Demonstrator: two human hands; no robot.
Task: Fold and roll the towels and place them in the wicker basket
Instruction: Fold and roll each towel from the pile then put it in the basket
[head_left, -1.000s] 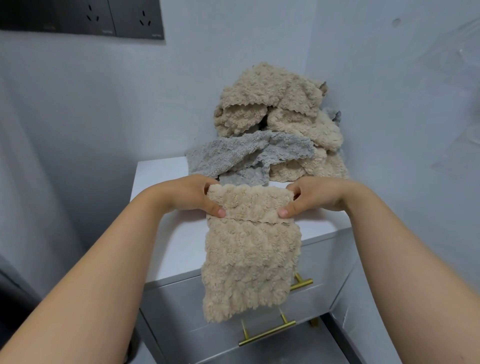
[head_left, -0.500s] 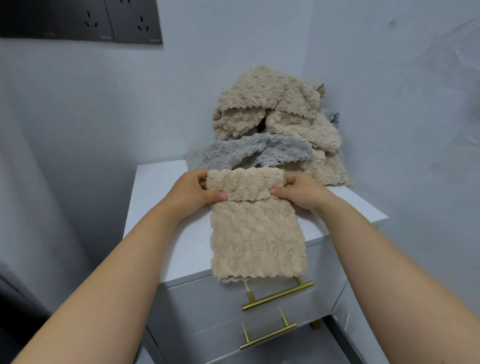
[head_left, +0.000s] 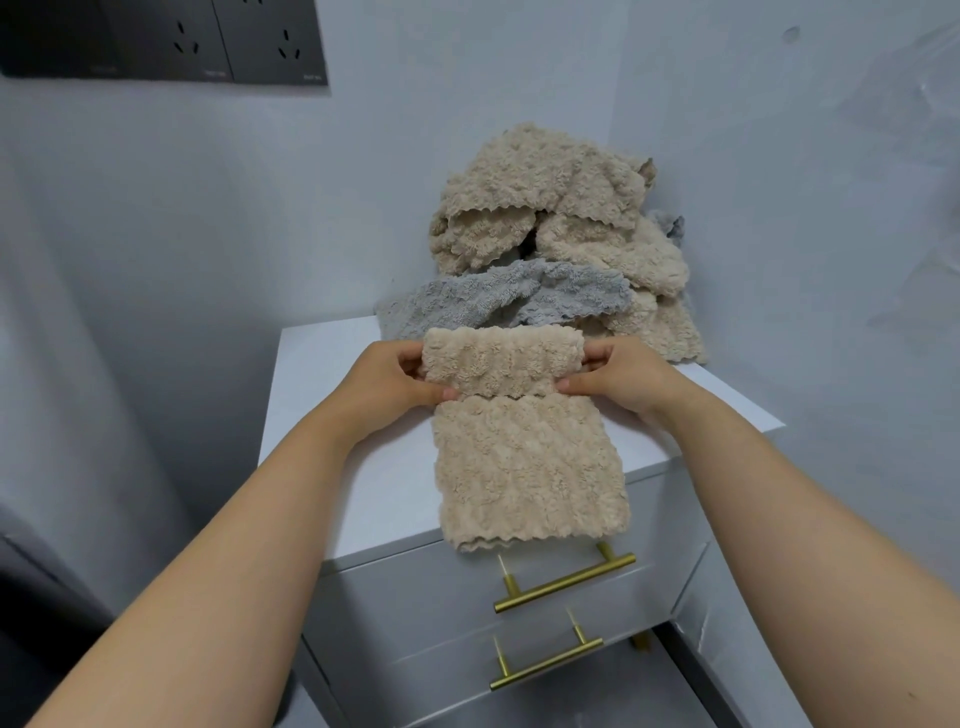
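A folded beige towel (head_left: 524, 462) lies lengthwise on the white cabinet top (head_left: 332, 415), its near scalloped edge just over the front edge. Its far end is turned into a roll (head_left: 501, 361). My left hand (head_left: 387, 384) grips the roll's left end and my right hand (head_left: 618, 376) grips its right end, thumbs pressed on the near side of the roll. Behind it a heap of beige towels (head_left: 550, 208) sits in the corner, with a grey towel (head_left: 498, 299) draped across its front. No wicker basket is visible.
Walls close in behind and to the right of the cabinet. Two drawers with brass bar handles (head_left: 566, 582) face me below the top. Dark wall sockets (head_left: 218, 41) are mounted at upper left. Bare cabinet top lies to the left of the towel.
The towel has been pulled farther onto the cabinet top, so less hangs over the front. Both hands have moved away from me, and the rolled end is now thicker.
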